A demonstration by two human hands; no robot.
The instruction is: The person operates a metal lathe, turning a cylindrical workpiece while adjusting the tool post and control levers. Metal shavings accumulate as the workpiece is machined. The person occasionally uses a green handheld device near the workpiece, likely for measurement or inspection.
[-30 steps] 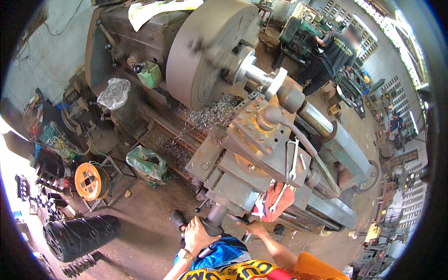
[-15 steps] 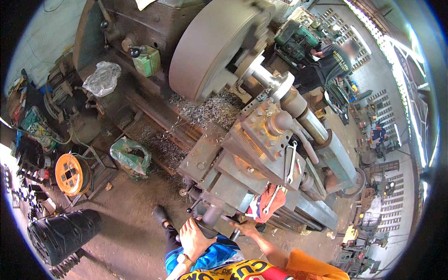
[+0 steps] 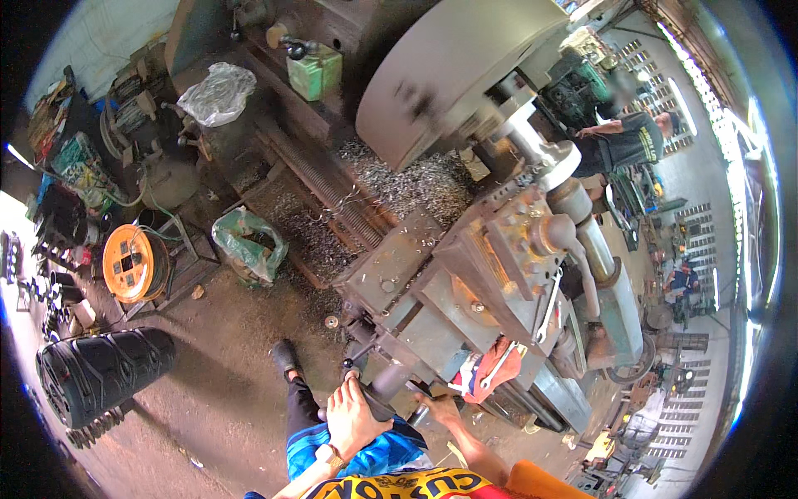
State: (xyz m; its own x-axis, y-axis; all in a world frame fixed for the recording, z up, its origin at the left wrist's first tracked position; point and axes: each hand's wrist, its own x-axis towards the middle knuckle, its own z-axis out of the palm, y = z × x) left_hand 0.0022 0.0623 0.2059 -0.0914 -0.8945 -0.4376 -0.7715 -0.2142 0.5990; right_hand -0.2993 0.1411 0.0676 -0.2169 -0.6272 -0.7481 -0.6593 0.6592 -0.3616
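Note:
At the front of a large metal lathe, my left hand (image 3: 355,418) wraps over the rim of a dark handwheel (image 3: 380,407). My right hand (image 3: 440,410) is closed at the wheel's right side, around a short metal handle (image 3: 419,414); its fingertips are partly hidden. Beyond the wheel lies the greasy carriage with its tool post (image 3: 499,266). The big round chuck (image 3: 440,75) holds a shiny flanged shaft (image 3: 555,162); its jaws look blurred. An open-end wrench (image 3: 549,308) rests on the carriage, and another wrench (image 3: 502,370) lies on a red cloth (image 3: 480,376).
Metal shavings (image 3: 407,183) heap under the chuck beside a long lead screw (image 3: 307,170). On the left are a green plastic bag (image 3: 249,245), an orange cable reel (image 3: 133,262) and a black ribbed case (image 3: 104,374). A co-worker (image 3: 628,141) stands at a machine behind.
My view has shifted, so the lathe sits further right and the chuck higher in the picture. Both hands stay at the handwheel. The co-worker's arm and body have changed position.

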